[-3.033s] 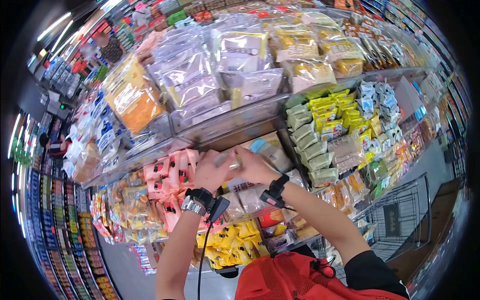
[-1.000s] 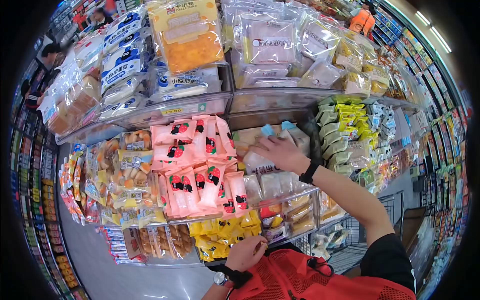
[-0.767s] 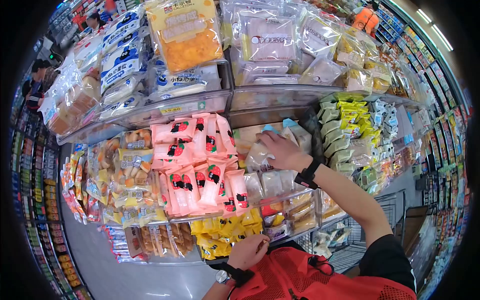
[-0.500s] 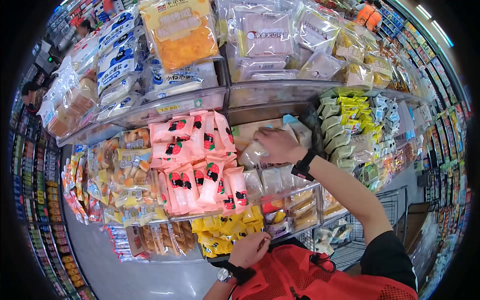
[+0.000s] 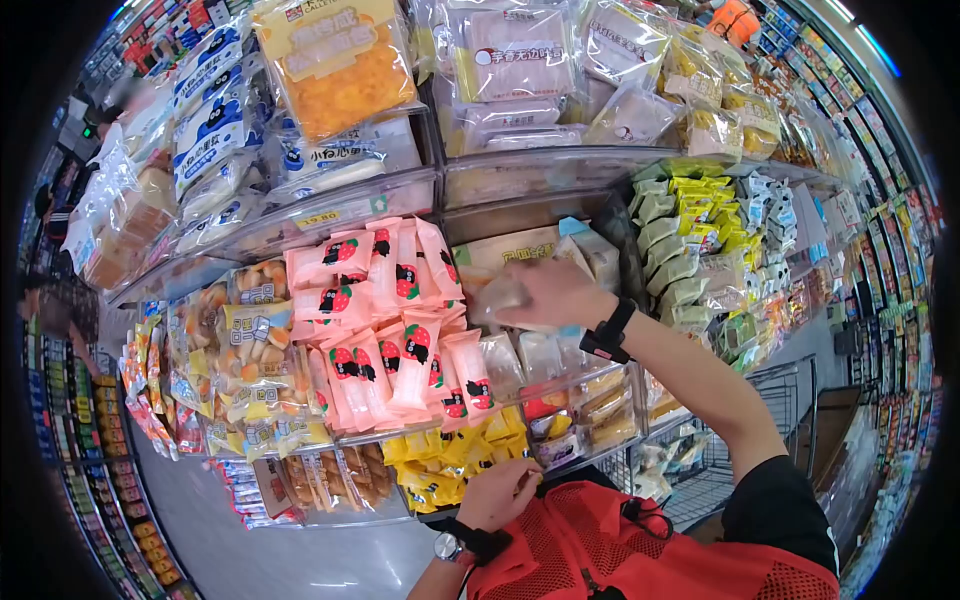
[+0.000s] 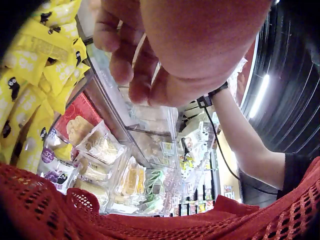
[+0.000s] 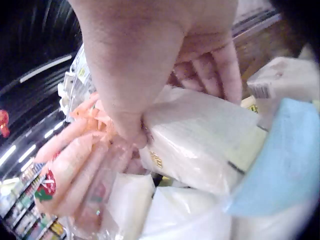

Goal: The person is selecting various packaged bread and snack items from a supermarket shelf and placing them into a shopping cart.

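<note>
Lifted slightly out of its stack since a moment ago, the white packet [image 7: 200, 140] is now under the right hand [image 5: 553, 293]. The thumb is on its left end and the fingers curl over its far edge. It is in front of the shelf [image 7: 265, 37], just right of the pink strawberry packets [image 5: 400, 330]. The left hand [image 5: 497, 493] is low at the red mesh vest [image 5: 620, 560], its fingers loosely curled and holding nothing.
</note>
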Demonstrator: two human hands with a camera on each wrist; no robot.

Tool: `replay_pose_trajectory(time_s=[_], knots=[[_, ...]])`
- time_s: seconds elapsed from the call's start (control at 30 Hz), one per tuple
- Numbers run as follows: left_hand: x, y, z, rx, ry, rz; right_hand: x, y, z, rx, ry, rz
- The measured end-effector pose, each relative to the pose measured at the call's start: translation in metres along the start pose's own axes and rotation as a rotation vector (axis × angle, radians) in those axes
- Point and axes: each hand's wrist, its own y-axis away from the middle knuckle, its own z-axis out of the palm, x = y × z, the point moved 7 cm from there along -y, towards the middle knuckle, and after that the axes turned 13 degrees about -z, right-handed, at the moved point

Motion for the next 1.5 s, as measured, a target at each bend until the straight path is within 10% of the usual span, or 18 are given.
replay_pose_trajectory(time_s=[0.4,1.5], knots=[[0.004,-0.004,0.001,-0.014,-0.023,0.032,0.035,-0.002,-0.018,0.495,-0.164,0.364],[-0.001,-0.006,-0.003,-0.025,-0.026,0.011,0.027,0.020,0.014,0.284,-0.242,0.246]])
